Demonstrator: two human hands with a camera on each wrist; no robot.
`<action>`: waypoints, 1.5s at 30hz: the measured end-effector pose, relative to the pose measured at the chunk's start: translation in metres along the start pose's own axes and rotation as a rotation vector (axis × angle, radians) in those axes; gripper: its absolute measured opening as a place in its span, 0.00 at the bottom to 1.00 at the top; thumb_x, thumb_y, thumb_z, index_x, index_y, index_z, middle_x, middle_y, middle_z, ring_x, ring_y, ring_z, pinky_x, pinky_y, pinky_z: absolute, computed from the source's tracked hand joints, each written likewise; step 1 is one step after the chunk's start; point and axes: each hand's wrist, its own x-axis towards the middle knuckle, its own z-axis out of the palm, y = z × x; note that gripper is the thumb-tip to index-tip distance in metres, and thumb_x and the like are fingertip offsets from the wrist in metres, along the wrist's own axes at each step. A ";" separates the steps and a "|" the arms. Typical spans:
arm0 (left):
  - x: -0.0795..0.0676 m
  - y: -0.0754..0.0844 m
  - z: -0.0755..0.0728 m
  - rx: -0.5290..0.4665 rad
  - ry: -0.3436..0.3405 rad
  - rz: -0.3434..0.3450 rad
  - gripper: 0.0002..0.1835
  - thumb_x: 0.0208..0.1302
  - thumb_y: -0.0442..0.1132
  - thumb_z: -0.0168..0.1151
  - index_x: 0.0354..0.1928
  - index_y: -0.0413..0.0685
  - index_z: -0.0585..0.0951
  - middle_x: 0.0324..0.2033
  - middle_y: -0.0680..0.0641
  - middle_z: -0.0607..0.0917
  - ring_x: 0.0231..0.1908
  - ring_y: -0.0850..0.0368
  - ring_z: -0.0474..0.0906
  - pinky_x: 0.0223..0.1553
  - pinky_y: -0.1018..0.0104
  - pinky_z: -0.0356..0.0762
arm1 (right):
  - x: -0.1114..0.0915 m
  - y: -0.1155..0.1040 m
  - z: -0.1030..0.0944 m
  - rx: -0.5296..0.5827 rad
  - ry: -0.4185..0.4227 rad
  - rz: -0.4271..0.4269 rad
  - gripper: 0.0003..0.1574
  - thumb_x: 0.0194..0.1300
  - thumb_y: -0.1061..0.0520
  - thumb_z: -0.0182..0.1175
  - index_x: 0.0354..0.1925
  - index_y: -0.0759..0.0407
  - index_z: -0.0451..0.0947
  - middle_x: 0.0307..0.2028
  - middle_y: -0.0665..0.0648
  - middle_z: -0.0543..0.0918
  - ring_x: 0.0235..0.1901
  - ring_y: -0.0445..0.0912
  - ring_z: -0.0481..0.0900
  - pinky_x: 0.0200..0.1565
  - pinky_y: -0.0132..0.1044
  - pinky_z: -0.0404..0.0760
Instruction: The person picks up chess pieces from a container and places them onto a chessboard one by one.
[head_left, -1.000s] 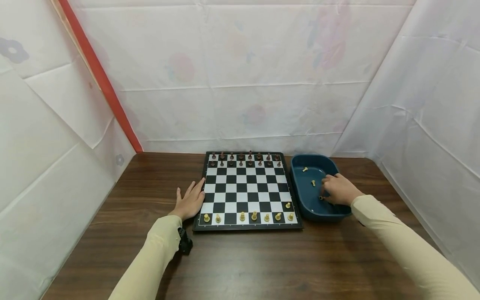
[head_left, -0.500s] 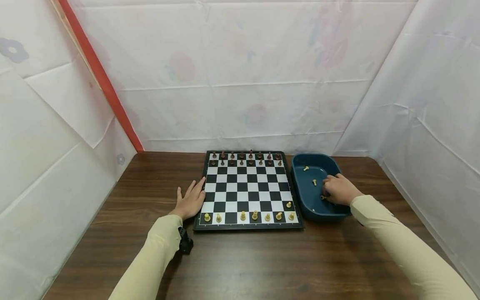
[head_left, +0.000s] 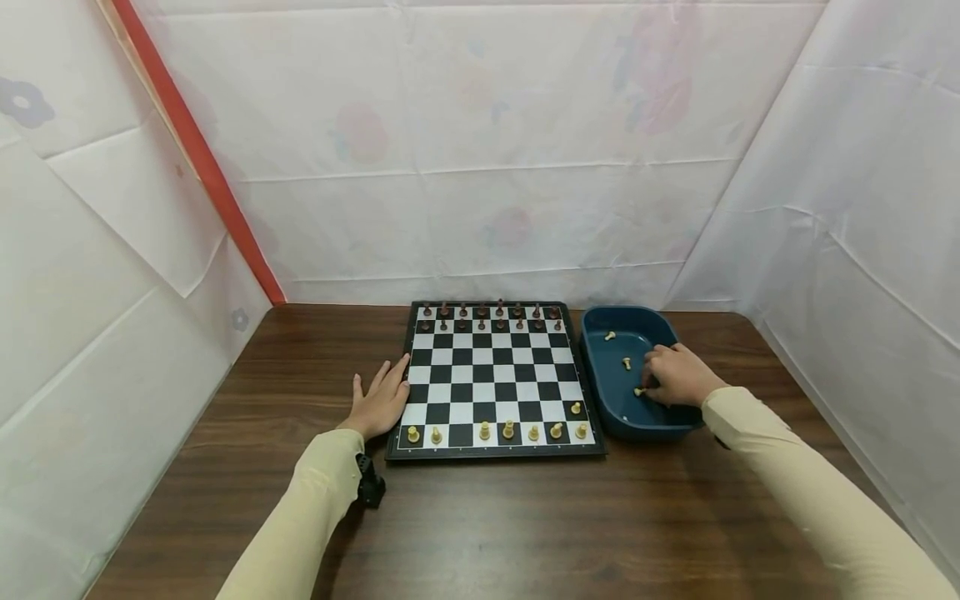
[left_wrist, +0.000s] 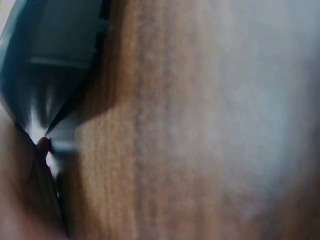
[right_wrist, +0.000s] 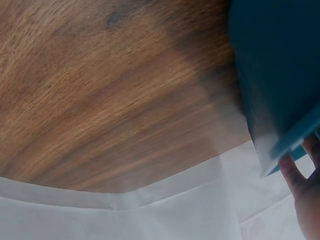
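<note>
My left hand (head_left: 378,406) rests with spread fingers on the left edge of the chessboard (head_left: 492,460). In the left wrist view, part of that hand (left_wrist: 20,195) shows beside the dark board edge. My right hand (head_left: 678,375) reaches into the blue tray (head_left: 633,434), fingers curled, and pinches a pale yellow chess piece (head_left: 639,392) near the thumb; the fingers partly cover the contact. Two more yellow pieces lie in the tray, one chess piece (head_left: 627,363) nearest the hand. The right wrist view catches the fingers (right_wrist: 292,172) at the tray's rim.
Dark red chess pieces (head_left: 482,311) stand in two rows at the board's far side. Several yellow pieces (head_left: 508,429) stand along its near side, one pawn (head_left: 576,407) a row ahead. The brown wooden table (head_left: 480,533) is bounded by white sheeting (head_left: 480,225).
The piece at my right fingertips has shifted slightly left and turned, its yellow end now showing. My right hand has lifted a little. The left hand keeps its place.
</note>
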 end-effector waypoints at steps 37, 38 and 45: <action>0.000 -0.002 -0.002 -0.002 -0.006 0.010 0.30 0.76 0.47 0.30 0.76 0.53 0.45 0.72 0.43 0.54 0.72 0.44 0.40 0.61 0.37 0.15 | 0.022 -0.033 -0.078 -0.029 0.212 -0.152 0.04 0.51 0.56 0.71 0.25 0.47 0.85 0.31 0.47 0.78 0.36 0.47 0.74 0.44 0.51 0.72; 0.000 -0.002 -0.001 -0.001 -0.006 0.008 0.30 0.76 0.47 0.30 0.76 0.53 0.45 0.72 0.43 0.54 0.72 0.45 0.40 0.61 0.37 0.15 | 0.024 -0.036 -0.078 -0.031 0.213 -0.159 0.04 0.51 0.56 0.71 0.25 0.47 0.85 0.31 0.47 0.78 0.35 0.47 0.74 0.44 0.50 0.72; 0.000 -0.002 0.001 -0.006 -0.005 0.009 0.30 0.76 0.46 0.30 0.76 0.53 0.45 0.72 0.44 0.55 0.72 0.45 0.40 0.61 0.37 0.15 | 0.034 -0.057 -0.077 -0.046 0.212 -0.202 0.04 0.51 0.54 0.72 0.25 0.46 0.85 0.29 0.46 0.77 0.33 0.44 0.72 0.43 0.49 0.72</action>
